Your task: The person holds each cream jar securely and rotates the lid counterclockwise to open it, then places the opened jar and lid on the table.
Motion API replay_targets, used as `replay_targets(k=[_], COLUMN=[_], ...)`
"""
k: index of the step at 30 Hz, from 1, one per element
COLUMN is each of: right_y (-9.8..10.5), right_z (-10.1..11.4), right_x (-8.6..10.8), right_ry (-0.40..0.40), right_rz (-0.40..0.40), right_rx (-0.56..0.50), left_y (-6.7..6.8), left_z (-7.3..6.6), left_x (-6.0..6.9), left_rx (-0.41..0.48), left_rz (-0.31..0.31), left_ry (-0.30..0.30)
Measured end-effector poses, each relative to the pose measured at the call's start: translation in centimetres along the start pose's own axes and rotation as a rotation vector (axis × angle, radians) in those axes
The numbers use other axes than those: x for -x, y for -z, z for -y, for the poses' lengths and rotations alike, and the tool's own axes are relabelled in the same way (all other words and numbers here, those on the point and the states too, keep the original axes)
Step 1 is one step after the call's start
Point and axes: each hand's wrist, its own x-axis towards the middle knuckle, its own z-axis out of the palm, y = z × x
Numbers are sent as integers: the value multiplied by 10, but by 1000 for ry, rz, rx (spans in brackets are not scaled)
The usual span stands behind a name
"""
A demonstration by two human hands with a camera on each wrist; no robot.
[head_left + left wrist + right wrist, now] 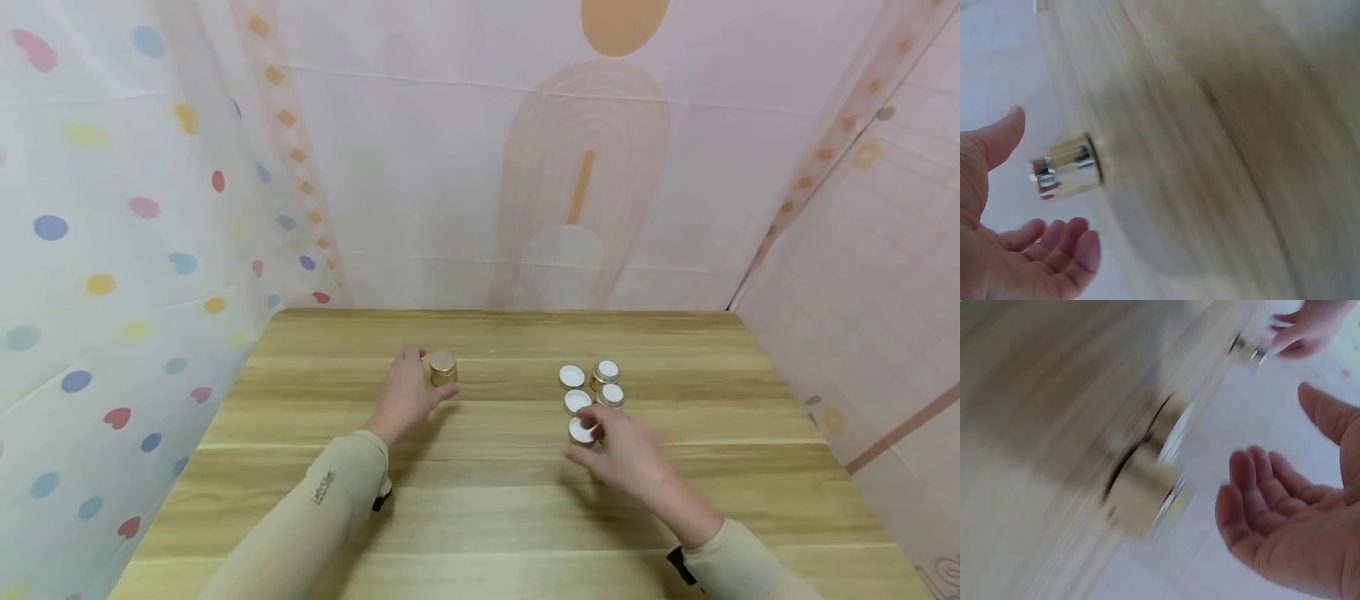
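A small gold jar with a gold lid (443, 367) stands upright on the wooden table, left of centre. My left hand (408, 387) is beside it, thumb and fingers spread to either side; in the left wrist view the jar (1069, 167) stands apart from the fingers. To the right, my right hand (626, 450) hovers over the near end of a cluster, partly covering a gold-rimmed lid with a white inside (581, 431). In the right wrist view its fingers (1257, 519) are loosely bent, apart from a blurred gold jar (1141, 494).
Two more white-faced lids (572, 377) lie in a row on the table (480, 500). Two gold jars with white tops (607, 372) stand just right of them. A patterned cloth (420, 167) hangs behind the table's far edge.
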Motion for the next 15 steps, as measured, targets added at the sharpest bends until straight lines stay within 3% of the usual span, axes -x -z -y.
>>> replay_targets(k=[4, 7, 10, 15], right_y=[-18, -29, -36, -40], right_z=[20, 31, 38, 42], right_x=[-5, -9, -12, -14], right_ry=[41, 75, 95, 118], right_rz=[114, 160, 184, 198], right_rx=[-103, -132, -142, -134], left_y=[-7, -12, -15, -13], left_z=[5, 6, 7, 10], left_x=[-13, -20, -25, -26], left_rx=[-1, -47, -102, -108], left_rz=[59, 51, 14, -5], left_ry=[90, 135, 153, 138])
